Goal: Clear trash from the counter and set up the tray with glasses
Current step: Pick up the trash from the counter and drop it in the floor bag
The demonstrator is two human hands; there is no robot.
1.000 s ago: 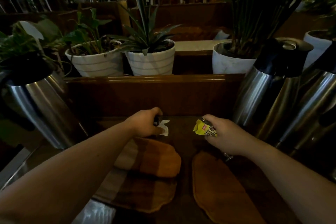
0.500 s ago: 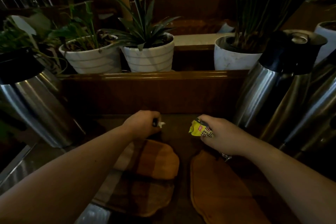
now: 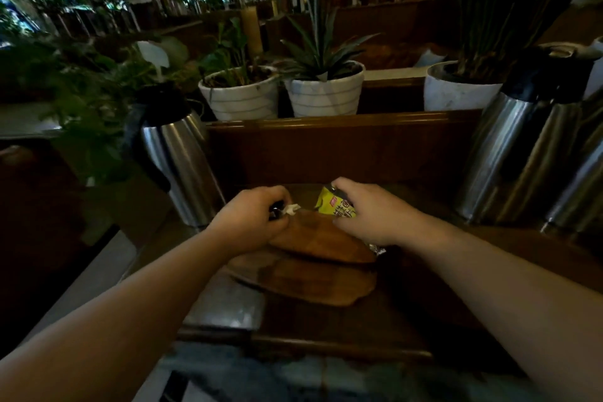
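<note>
My left hand (image 3: 253, 220) is closed around a scrap of white paper (image 3: 292, 209) and a small dark item; the scrap sticks out past my fingers. My right hand (image 3: 372, 214) grips a crumpled yellow wrapper (image 3: 331, 204) with printed letters, and a bit of silver foil (image 3: 377, 250) pokes out under the wrist. Both hands hover over two stacked wooden trays (image 3: 313, 268) lying on the dark wooden counter (image 3: 424, 303). No glasses are in view.
A steel jug with a black handle (image 3: 176, 166) stands left of the trays. Two or more tall steel flasks (image 3: 522, 153) stand at the right. A wooden ledge (image 3: 342, 127) runs behind, with white plant pots (image 3: 326, 95) on it. A metal plate (image 3: 228, 303) lies front left.
The view has swung left and my hands have drawn closer together over the trays. The white scrap is tucked further into my left hand. The yellow wrapper stays gripped in my right.
</note>
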